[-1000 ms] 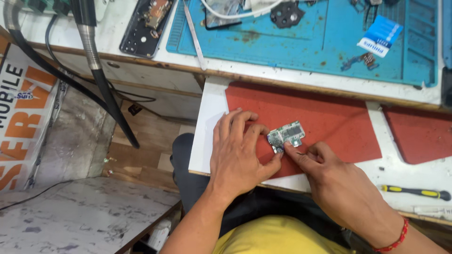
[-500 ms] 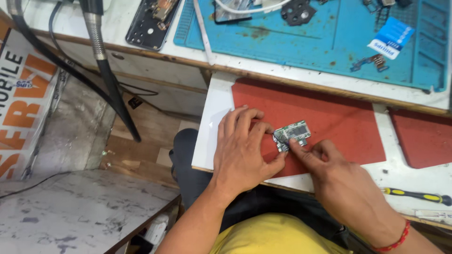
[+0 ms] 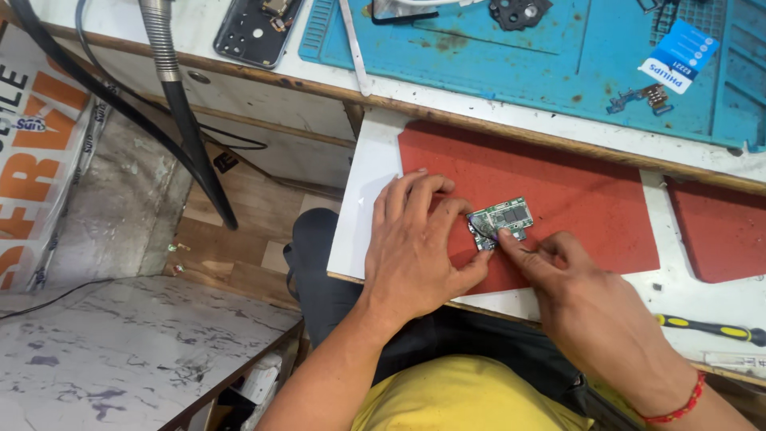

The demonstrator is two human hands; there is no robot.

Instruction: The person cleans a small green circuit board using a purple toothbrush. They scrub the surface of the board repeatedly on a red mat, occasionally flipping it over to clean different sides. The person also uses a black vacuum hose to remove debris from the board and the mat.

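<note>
I pin the board (image 3: 501,221) flat with my left hand (image 3: 415,243), fingers spread, while my right hand (image 3: 586,299) seemingly pinches its edge, pressing gently.

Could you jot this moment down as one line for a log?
left hand: steadies circuit board | right hand: fingertip on board edge | board: flat on red mat

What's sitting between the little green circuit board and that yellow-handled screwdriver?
In the head view, only the right hand lies between the circuit board and the screwdriver; past it comes bare white tabletop.
</note>
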